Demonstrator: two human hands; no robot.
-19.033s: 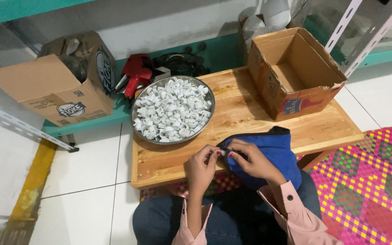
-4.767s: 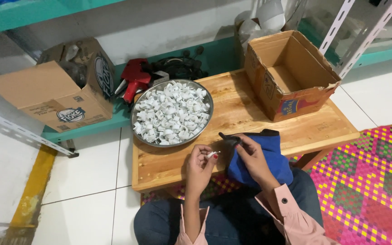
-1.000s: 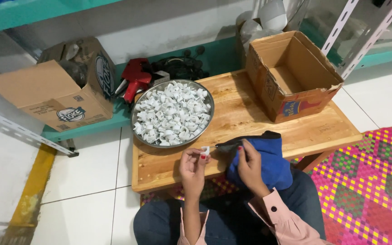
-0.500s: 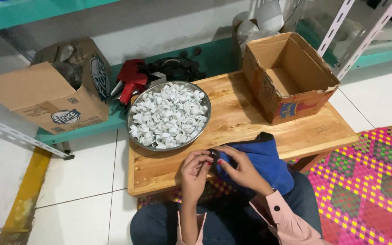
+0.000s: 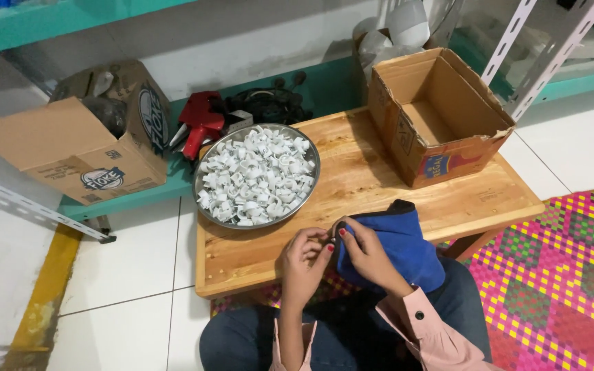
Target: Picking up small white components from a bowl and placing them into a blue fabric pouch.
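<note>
Moved: both hands back together at the pouch mouth, left hand dropped from its raised spot a second ago.
Left hand [image 5: 305,257]: fingers curled, pinching at the pouch opening (any small piece hidden).
Right hand [image 5: 364,249]: fingers pressed onto the edge of the blue pouch [image 5: 400,240].
Pouch: tabletop [image 5: 366,185] near edge, 5 o'clock from metal bowl [image 5: 314,180] of white clips [image 5: 256,175].
Cardboard box [image 5: 441,110]: open, 2 o'clock of hands.

A round tray [image 5: 204,172] of small clips [image 5: 256,175] is sitting on the low table [image 5: 379,185], left of an open box [image 5: 441,113]. Behind it tools [image 5: 201,124] are lying; another box [image 5: 77,148] is standing further left. Both hands [image 5: 304,261] [image 5: 366,251] are meeting at the pouch [image 5: 403,244] by the near edge.
</note>
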